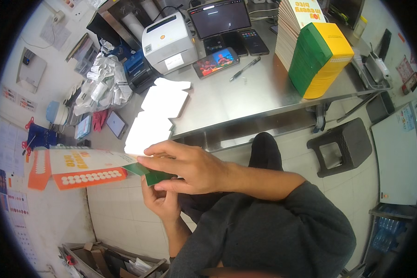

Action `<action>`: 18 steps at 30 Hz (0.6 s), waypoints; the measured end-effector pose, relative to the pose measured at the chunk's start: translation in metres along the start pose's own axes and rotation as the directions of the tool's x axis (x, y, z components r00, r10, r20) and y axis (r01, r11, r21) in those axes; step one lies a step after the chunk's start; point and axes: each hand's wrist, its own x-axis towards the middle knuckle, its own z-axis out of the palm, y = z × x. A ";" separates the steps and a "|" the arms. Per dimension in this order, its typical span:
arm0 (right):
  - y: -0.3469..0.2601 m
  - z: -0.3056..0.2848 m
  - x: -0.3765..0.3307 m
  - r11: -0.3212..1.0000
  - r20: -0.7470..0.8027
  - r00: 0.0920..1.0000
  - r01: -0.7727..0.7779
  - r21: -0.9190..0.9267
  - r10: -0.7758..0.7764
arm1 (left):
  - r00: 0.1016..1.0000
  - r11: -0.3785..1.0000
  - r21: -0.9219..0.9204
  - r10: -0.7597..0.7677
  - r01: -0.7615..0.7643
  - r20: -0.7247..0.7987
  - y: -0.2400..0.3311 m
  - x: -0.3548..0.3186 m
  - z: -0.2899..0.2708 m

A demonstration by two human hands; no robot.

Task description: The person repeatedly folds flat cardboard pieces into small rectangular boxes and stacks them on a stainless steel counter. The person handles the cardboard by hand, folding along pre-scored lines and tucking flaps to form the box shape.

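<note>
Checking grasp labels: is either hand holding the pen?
No, the pen lies on the steel table, while the left hand and right hand are both at the printed carton.

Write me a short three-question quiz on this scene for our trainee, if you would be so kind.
1. Multiple choice: Which thing are the left hand and right hand touching?
A) a black plastic stool
B) an orange, white and green printed cardboard carton
C) a white plastic printer

2. True or false: The black rectangular phone with a lit, colourful screen lies on the silver metal table.

3. Open question: Which writing tool lies just right of that phone?

Key:
1. B
2. True
3. A slim, dark pen
</note>
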 end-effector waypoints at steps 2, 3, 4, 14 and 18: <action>0.003 0.003 0.000 0.997 0.008 1.000 -0.011 -0.079 0.012 | 0.995 0.989 -0.109 0.102 -0.099 0.016 0.000 0.007 0.001; 0.006 0.007 0.009 0.986 0.002 0.996 0.084 -0.143 -0.085 | 0.990 0.947 -0.291 0.138 -0.140 -0.027 0.004 0.018 -0.004; 0.008 0.006 0.007 0.965 0.032 0.990 0.140 -0.221 -0.137 | 0.990 0.858 -0.494 0.123 -0.141 -0.070 0.005 0.015 0.004; 0.016 0.022 0.002 0.950 0.025 0.985 0.170 -0.264 -0.169 | 0.983 0.632 -0.768 -0.055 -0.100 -0.174 0.012 0.027 -0.001; 0.016 0.018 0.004 0.975 -0.078 0.989 0.111 -0.190 -0.128 | 0.932 0.746 -0.618 0.009 -0.247 -0.361 0.013 0.031 0.004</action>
